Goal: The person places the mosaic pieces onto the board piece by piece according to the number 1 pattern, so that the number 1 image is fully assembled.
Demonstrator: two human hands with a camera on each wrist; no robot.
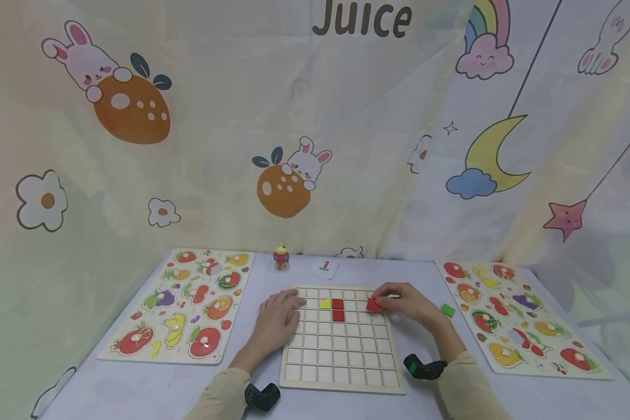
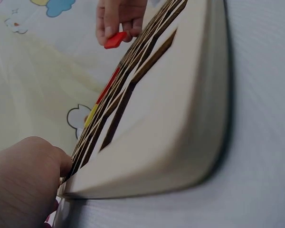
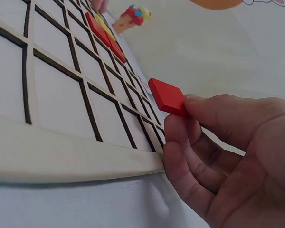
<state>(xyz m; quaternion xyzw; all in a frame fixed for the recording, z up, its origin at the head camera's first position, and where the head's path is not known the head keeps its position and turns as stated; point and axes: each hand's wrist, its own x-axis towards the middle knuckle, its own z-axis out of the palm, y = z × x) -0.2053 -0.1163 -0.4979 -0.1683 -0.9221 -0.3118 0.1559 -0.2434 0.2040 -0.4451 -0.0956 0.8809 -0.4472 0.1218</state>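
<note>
The pale wooden grid board (image 1: 341,350) lies flat on the white table (image 1: 136,385), between two fruit peg puzzles (image 1: 181,303). Two red square tiles (image 1: 338,310) and one yellow tile (image 1: 325,304) are already seated in cells of the upper rows. A further flat red square tile (image 1: 373,304) is pinched at its corner between thumb and fingertips of the right hand (image 1: 406,306), and is held tilted just above the board's upper right area; in the right wrist view it (image 3: 168,97) is clear of the surface and not yet in a cell. The left hand (image 1: 278,321) rests flat on the board's left edge with straight fingers, so nothing is gripped by it.

The step in hand is judged to be the seating of the held tile in a free cell.

- The board should be kept pressed down by the left hand, so that it is not shifted when the tile is pushed in.
- The tile should be levelled before it is lowered, since a tilted tile is likely to catch on the raised ribs.
- Its edges should be squared to the cell walls, one edge entered first, and the rest pressed down flat.
- The pinch should be eased only once the tile sits flush.
- The seated tiles should not be brushed.

A green tile (image 1: 448,311) lies on the table right of the board, and a small pattern card (image 1: 324,267) beyond it.
</note>
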